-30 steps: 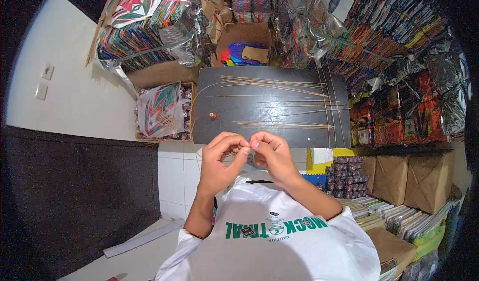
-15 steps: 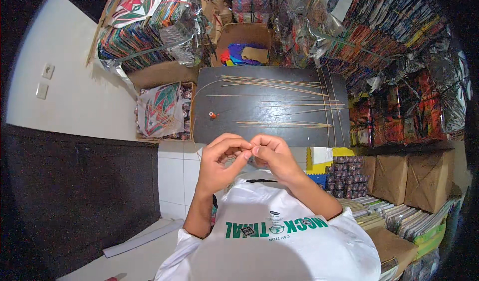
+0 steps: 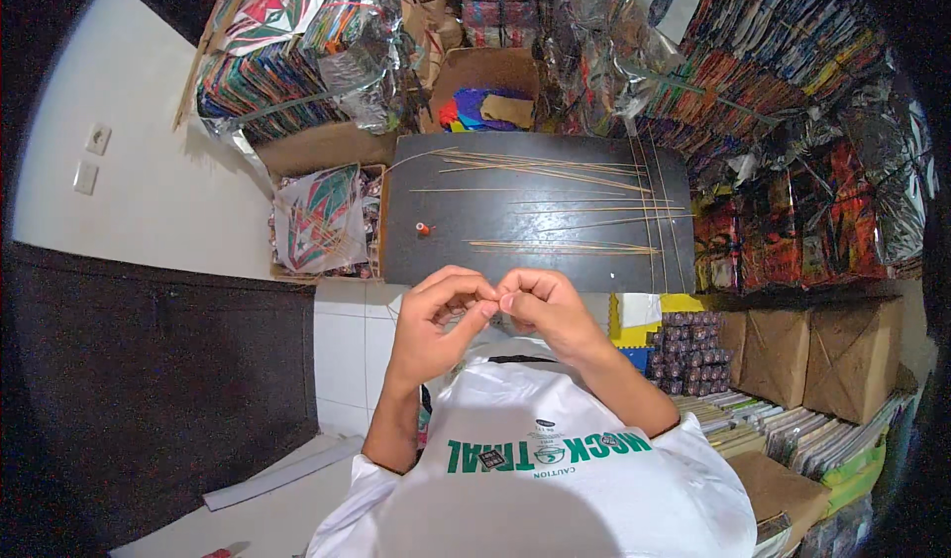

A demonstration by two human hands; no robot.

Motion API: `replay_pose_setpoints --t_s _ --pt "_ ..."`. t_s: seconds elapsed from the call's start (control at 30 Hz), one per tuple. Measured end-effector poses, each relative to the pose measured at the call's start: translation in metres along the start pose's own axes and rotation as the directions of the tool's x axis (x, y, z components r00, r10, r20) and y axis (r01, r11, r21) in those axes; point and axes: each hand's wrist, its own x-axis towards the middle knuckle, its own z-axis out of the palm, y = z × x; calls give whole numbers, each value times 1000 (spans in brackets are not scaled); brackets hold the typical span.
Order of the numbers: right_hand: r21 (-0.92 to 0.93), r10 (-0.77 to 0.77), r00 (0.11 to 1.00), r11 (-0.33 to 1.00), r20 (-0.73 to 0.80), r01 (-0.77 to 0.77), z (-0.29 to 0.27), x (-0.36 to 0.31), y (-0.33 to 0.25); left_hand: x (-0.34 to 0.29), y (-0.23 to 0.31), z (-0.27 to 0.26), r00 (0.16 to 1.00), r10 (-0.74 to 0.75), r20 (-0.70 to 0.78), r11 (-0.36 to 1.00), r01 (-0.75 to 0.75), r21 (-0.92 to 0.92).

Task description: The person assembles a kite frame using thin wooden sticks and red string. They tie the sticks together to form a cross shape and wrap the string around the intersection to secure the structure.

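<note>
My left hand [image 3: 443,322] and my right hand [image 3: 551,312] meet just off the table's near edge, in front of my white shirt. Thumb and fingers of each are pinched together, and the fingertips touch. Whatever lies between them is too small or hidden to make out. Beyond my left hand, a small orange thread spool [image 3: 424,229] sits on the dark table [image 3: 584,147]. Thin bamboo sticks [image 3: 545,167] lie across the far part of the tabletop, and a smaller bundle of sticks [image 3: 565,247] lies closer to me. One thin strip bends round the table's left side.
An open carton [image 3: 381,186] with a printed paper kite [image 3: 319,219] on it adjoins the table's left side. Behind stands a box of colourful pieces [image 3: 485,62]. Tall plastic-wrapped stacks [image 3: 783,33] crowd the back and right. Brown parcels [image 3: 852,355] stand at the right.
The orange spool on the table has turned slightly in place. Both hands keep nearly the same pinched pose, with only a slight shift.
</note>
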Motion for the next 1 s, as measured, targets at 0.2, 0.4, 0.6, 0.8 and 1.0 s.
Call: replay_pose_setpoints --t_s 0.2,0.4,0.6,0.8,1.0 --pt "31 49 998 998 -28 -49 0 -2 -3 2 1 2 999 -4 -34 994 0 -111" --pt "-169 -109 976 983 -187 77 -1 3 -1 3 -2 -1 1000 -12 -21 995 10 -99" --pt "-621 -538 842 670 -28 407 -11 10 0 8 -5 -2 1000 28 2 997 -28 73" --pt "-400 -324 939 880 -111 257 -16 2 4 13 -7 7 997 56 44 980 -64 190" --pt "-232 -215 962 957 -167 174 -23 2 13 18 -7 11 995 51 82 959 -72 274"
